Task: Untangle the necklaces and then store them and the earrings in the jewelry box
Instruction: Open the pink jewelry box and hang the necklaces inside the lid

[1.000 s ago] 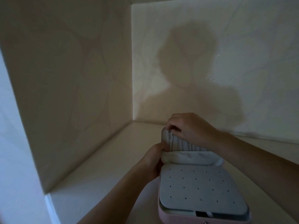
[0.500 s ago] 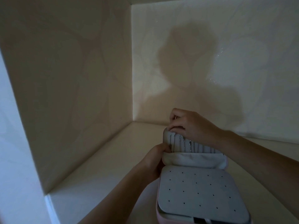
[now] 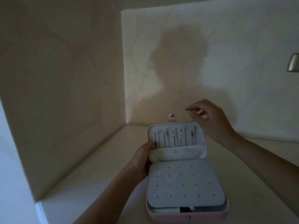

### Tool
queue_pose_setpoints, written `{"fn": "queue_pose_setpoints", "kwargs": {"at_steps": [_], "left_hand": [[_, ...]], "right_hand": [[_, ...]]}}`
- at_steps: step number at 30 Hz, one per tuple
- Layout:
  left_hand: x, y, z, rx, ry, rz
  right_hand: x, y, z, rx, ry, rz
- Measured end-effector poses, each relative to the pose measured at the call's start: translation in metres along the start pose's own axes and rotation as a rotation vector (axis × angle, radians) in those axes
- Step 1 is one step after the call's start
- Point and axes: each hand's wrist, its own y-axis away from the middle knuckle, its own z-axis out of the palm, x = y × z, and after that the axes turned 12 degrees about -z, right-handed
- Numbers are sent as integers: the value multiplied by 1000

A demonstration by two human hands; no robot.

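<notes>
The right hand has lifted off the lid and hovers above its far right corner, fingers loosely spread. The left hand grips the lid's left edge, thumb inside. The jewelry box sits open on the table, necklaces hanging in the lid.

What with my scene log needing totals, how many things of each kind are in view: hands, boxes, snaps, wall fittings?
Hands: 2, left hand and right hand
Jewelry box: 1
Snaps: 2, tab snap and base snap
Wall plate: 1
Total: 6
Necklace chains in the lid are too fine to count.
</notes>
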Motion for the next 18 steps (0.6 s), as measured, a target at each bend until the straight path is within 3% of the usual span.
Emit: {"fn": "queue_pose_setpoints", "kwargs": {"at_steps": [4,6,10,15,18], "left_hand": [[-1,2,0,32,-6,4],[-1,5,2,5,-10,8],[-6,8,6,-97,-70,21],[-18,7,16,-165,-215,23],[-22,7,16,-163,-390,113]], "right_hand": [[10,30,-13,-159,-396,568],[8,48,-14,-258,-616,713],[4,82,-3,-370,-711,776],[6,98,5,-243,-602,682],[9,95,-6,-267,-572,656]]}}
